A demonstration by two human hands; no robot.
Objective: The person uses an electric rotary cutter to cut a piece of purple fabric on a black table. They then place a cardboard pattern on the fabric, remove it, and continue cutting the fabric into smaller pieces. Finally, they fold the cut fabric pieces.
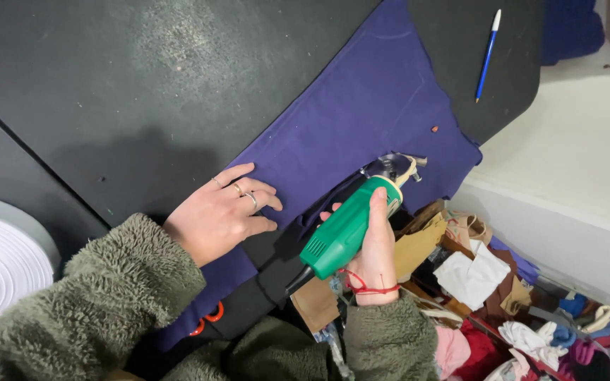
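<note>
- The purple fabric point(361, 113) lay spread flat on the dark worktop point(142, 85), running from under both hands up and away to the far edge.
- The step in hand looked like cutting the cloth: the green electric rotary cutter point(344, 229) stood with its round blade head on the fabric just beyond the right hand.
- The right hand point(375, 247) was closed around the cutter's green body, thumb along the top, wrist bent so the tool pointed forward and away from the person.
- The left hand point(220, 212) was open, palm down, fingers spread, pressing the cloth flat just to the left of the cutter.
- A next move would likely call for keeping the cloth taut and the left fingers well off the blade's line.
- A blue pen point(488, 53) lay on the worktop well beyond the right hand; fabric scraps point(531, 324) were heaped below to its right.
</note>
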